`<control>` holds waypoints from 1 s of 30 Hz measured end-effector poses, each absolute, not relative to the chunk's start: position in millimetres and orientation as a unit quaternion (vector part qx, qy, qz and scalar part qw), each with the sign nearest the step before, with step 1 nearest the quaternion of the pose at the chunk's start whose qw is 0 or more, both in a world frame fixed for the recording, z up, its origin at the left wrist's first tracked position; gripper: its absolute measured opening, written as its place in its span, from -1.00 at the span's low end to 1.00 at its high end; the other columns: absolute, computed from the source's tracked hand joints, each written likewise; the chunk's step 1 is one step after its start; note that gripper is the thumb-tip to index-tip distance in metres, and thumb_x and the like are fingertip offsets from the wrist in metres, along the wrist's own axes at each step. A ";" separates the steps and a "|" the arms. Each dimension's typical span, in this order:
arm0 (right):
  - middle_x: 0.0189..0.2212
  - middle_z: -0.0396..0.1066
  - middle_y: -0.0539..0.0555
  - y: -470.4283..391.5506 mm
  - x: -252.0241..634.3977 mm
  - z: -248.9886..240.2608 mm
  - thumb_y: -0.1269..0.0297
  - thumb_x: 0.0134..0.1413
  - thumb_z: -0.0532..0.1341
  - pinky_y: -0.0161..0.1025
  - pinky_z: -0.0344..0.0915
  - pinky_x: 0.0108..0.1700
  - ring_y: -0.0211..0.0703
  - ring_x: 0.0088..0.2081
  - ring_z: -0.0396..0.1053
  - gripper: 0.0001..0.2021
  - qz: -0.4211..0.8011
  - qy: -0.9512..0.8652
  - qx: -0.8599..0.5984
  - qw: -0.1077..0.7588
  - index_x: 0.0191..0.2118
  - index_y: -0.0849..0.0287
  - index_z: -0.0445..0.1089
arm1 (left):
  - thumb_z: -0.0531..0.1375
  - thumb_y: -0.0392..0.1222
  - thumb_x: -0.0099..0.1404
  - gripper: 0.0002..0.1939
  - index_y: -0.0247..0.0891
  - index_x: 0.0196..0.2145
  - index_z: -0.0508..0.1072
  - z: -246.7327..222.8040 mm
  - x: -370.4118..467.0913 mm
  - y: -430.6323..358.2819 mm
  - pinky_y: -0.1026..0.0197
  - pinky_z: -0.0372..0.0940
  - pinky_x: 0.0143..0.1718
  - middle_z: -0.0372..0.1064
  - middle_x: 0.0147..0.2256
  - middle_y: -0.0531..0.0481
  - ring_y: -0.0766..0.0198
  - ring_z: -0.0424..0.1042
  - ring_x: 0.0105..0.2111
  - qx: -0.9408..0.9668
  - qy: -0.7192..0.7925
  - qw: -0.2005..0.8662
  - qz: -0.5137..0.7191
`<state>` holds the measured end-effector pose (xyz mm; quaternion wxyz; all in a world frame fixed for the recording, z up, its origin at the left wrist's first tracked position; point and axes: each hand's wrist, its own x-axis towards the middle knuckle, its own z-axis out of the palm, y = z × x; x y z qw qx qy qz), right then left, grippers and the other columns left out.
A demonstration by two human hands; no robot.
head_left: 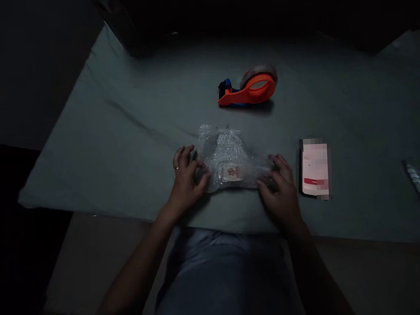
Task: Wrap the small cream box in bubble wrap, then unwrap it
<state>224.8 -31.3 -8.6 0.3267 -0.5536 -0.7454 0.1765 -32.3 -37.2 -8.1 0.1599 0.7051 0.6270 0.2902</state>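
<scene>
A sheet of clear bubble wrap (226, 145) lies on the cloth-covered table in front of me. Under or inside its near part shows a small pale packet with reddish marks (231, 172), its kind blurred by the plastic. My left hand (188, 179) grips the wrap's left edge between thumb and curled fingers; a ring is on one finger. On the opposite side, my right hand (281, 187) has its thumb and bent fingers closed on the right edge. The fingertips of both hands are partly lost in shadow.
An orange and blue tape dispenser (249, 93) with a roll of tape lies beyond the wrap. To the right of my right hand is a phone (314, 169) with a lit, partly blurred screen. A shiny item (418, 181) lies at the far right. The room is dim.
</scene>
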 end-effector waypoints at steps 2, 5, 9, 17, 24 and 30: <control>0.22 0.16 0.26 -37.9 228.4 -3.5 0.43 0.06 0.18 0.26 0.05 0.25 0.16 0.31 0.01 -0.95 0.168 -0.754 -0.530 0.351 -0.35 0.16 0.30 | 0.16 -0.23 0.24 -0.94 -0.24 -0.35 0.32 0.5 -32.6 -40.4 -0.26 -0.03 0.25 0.15 0.19 -0.19 -0.06 -0.07 0.31 0.713 0.596 0.159 0.333; 0.28 0.06 0.17 -51.5 240.0 -1.7 0.50 0.00 0.16 0.32 0.02 0.24 0.21 0.35 -0.10 -0.89 0.177 -0.785 -0.491 0.333 -0.35 0.16 0.33 | 0.11 -0.34 0.18 -0.93 -0.23 -0.40 0.24 13.1 -36.1 -51.7 -0.22 0.06 0.22 0.33 0.06 -0.19 -0.02 0.09 0.26 0.737 0.513 0.190 0.398; 0.33 -0.03 0.12 -69.4 261.6 -13.6 0.51 0.04 0.13 0.34 0.09 0.18 0.27 0.36 -0.17 -0.82 0.162 -0.839 -0.441 0.274 -0.27 0.15 0.42 | 0.08 -0.36 0.08 -0.91 -0.23 -0.41 0.24 17.8 -46.0 -77.1 -0.20 0.04 0.25 0.45 -0.05 -0.16 0.00 0.23 0.19 0.796 0.419 0.285 0.332; 0.19 0.19 0.29 -72.4 248.9 -4.6 0.50 0.05 0.14 0.32 0.21 0.12 0.30 0.31 -0.03 -0.84 0.133 -0.849 -0.452 0.241 -0.26 0.22 0.43 | 0.06 -0.39 0.29 -0.85 -0.29 -0.20 0.36 25.9 -28.3 -97.0 0.01 0.16 0.20 0.50 -0.24 -0.04 0.28 0.47 -0.15 0.809 0.460 0.252 0.266; 0.10 0.32 0.28 -46.9 207.0 17.7 0.47 0.12 0.11 0.10 0.31 0.13 0.05 0.16 0.26 -0.64 0.169 -0.835 -0.463 0.246 0.06 0.19 0.26 | 0.07 -0.36 0.34 -0.63 -0.41 0.09 0.28 27.0 29.8 -90.6 0.00 0.27 0.16 0.25 0.14 -0.28 0.01 0.24 0.18 0.879 0.415 0.213 0.098; 0.23 0.17 0.20 -29.8 187.4 18.7 0.49 0.12 0.08 0.12 0.12 0.28 0.06 0.32 -0.02 -0.41 0.186 -0.844 -0.457 0.209 0.28 0.16 0.03 | 0.08 -0.20 0.36 -0.51 -0.28 0.22 0.15 15.4 37.2 -99.7 -0.26 0.03 0.26 0.09 0.24 -0.31 -0.12 -0.04 0.32 0.882 0.411 0.223 0.061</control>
